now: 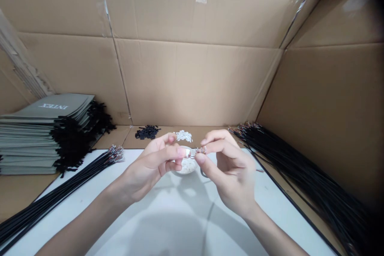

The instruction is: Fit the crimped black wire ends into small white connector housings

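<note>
Wires [192,156], thin and short, are stretched between the two hands, above the worktop [168,216] and in front of a white bowl [188,168] that the hands partly hide. The left hand [150,163] pinches a small white piece [187,153] between thumb and finger, at the left end of the wires. The right hand [232,168] has its fingers closed on the wires at the other end, thumb below and fingertips above; the exact grip on each strand is too small to tell.

Beyond the hands, on cardboard, lie a heap of white bits [183,136] and, left of it, a heap of black tubes [147,132]. On the left, a bundle of black cables [75,181] lies slantwise with its bare wire ends toward the middle, near a stack of grey bags [30,140] with black cords [70,140]. A larger cable bundle [294,168] runs along the right side, beside the cardboard wall [327,112].
</note>
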Action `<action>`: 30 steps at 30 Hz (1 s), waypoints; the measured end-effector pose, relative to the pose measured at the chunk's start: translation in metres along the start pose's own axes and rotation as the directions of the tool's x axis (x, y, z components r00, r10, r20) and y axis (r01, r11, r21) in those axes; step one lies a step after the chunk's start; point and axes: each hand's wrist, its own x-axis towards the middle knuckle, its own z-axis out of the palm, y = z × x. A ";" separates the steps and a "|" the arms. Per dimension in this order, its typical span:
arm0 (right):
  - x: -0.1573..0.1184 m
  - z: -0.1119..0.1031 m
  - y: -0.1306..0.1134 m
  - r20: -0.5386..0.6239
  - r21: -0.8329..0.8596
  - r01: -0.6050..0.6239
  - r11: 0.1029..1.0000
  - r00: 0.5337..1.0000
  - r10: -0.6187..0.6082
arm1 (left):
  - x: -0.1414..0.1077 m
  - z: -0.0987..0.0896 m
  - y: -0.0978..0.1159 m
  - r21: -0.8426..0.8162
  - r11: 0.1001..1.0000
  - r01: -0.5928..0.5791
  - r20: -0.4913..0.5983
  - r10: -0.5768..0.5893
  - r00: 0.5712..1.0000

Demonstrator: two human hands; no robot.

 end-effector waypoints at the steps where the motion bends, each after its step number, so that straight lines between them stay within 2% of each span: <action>1: 0.000 -0.001 0.001 0.002 -0.005 0.025 1.000 1.000 -0.025 | 0.000 -0.001 0.000 0.015 1.000 -0.001 0.006 0.001 1.000; 3: 0.001 -0.001 0.002 0.013 0.042 -0.012 0.999 1.000 0.011 | 0.001 -0.002 0.002 0.080 0.996 -0.040 0.023 0.039 0.999; 6: 0.002 0.001 0.004 0.071 0.229 -0.182 0.956 0.983 0.170 | -0.001 -0.001 0.006 0.284 0.939 -0.195 0.055 0.187 0.981; 8: 0.002 0.003 0.004 0.152 0.358 -0.319 0.878 0.947 0.282 | -0.005 -0.001 0.010 0.417 0.862 -0.288 0.099 0.272 0.957; 12: 0.004 0.007 0.002 0.294 0.444 -0.503 0.742 0.864 0.410 | -0.013 -0.002 0.015 0.548 0.761 -0.347 0.179 0.299 0.937; 14: 0.004 0.008 0.001 0.313 0.450 -0.528 0.720 0.848 0.427 | -0.014 -0.003 0.016 0.569 0.729 -0.381 0.202 0.325 0.924; 18: 0.003 0.009 0.001 0.302 0.439 -0.531 0.724 0.847 0.438 | -0.013 -0.003 0.015 0.624 0.631 -0.461 0.194 0.446 0.874; 24: 0.000 0.009 0.003 0.294 0.417 -0.498 0.760 0.865 0.406 | -0.014 -0.001 0.012 0.747 0.476 -0.465 0.178 0.531 0.829; 30: 0.000 0.010 0.004 0.286 0.407 -0.502 0.763 0.863 0.415 | -0.015 0.000 0.014 0.840 0.332 -0.429 0.206 0.537 0.818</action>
